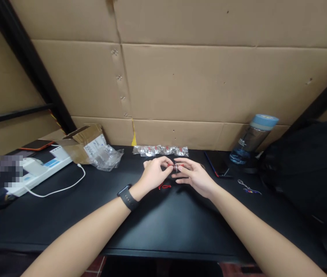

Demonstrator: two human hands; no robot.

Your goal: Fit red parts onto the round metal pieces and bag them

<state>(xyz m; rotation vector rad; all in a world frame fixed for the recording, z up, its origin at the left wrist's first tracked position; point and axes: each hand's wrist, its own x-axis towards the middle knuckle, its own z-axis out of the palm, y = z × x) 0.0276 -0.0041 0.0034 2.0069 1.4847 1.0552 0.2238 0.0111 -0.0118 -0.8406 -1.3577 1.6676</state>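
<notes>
Above the middle of the black table, my left hand (pixel 155 173), with a dark watch at its wrist, pinches a red cord (pixel 170 165). Facing it, my right hand (pixel 193 175) grips a small, thin silvery disc (pixel 176 168) seen edge-on between thumb and fingers. A bit of red shows at the right thumb too, and the cord seems to meet the disc, though fingers hide the join. Just below the hands, a loop of red cord (pixel 166 186) lies on the tabletop. Behind them several clear packets (pixel 167 150) with round silvery pieces and red bits lie in a row.
To the left stand an opened cardboard box (pixel 84 140) with crumpled clear plastic (pixel 107 158), and a white power strip (pixel 40 173) with a white cable. On the right are a phone (pixel 217 163), a blue-lidded bottle (pixel 252 140), a small charm (pixel 250 190) and a black bag (pixel 307 169).
</notes>
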